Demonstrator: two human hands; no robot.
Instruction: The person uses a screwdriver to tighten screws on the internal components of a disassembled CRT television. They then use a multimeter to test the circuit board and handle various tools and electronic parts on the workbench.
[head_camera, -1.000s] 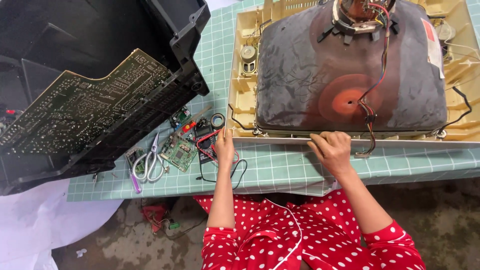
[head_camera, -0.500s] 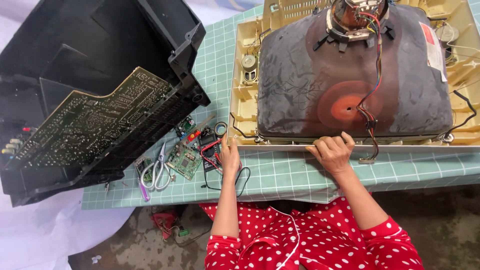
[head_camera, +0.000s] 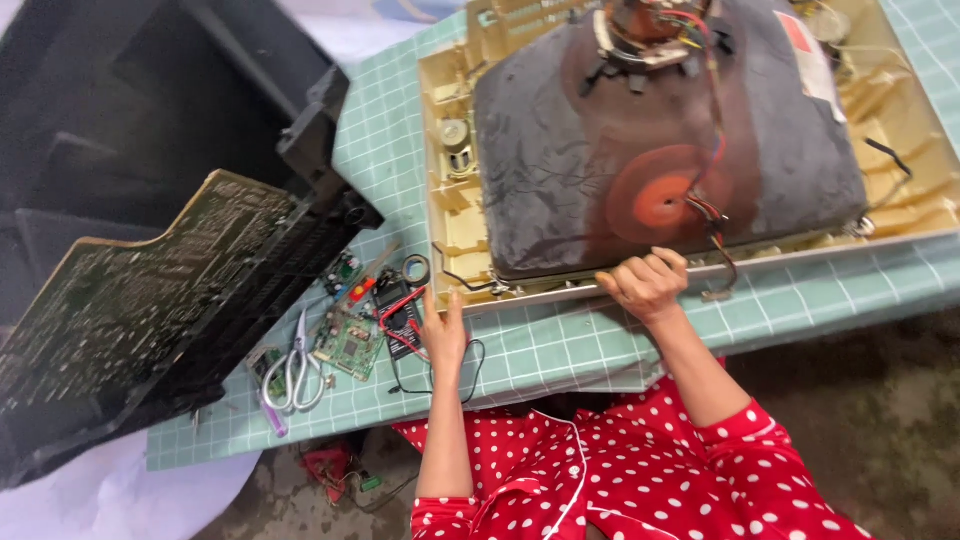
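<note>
A grey picture tube lies face down in a cream television frame on a green grid mat. My right hand curls over the near edge of that frame, beside red and black wires hanging off the tube. My left hand rests flat on the mat with its fingers stretched out, just off the frame's near left corner. It touches the red lead of a small black meter. Both sleeves are red with white dots.
A black television back cover with a large circuit board leaning on it fills the left. Scissors, a small green board, a tape ring and a purple pen lie by my left hand. Bare ground is below.
The view has tilted and drawn closer. My left hand has shifted slightly toward the frame's corner. My right hand stays on the frame's edge.
</note>
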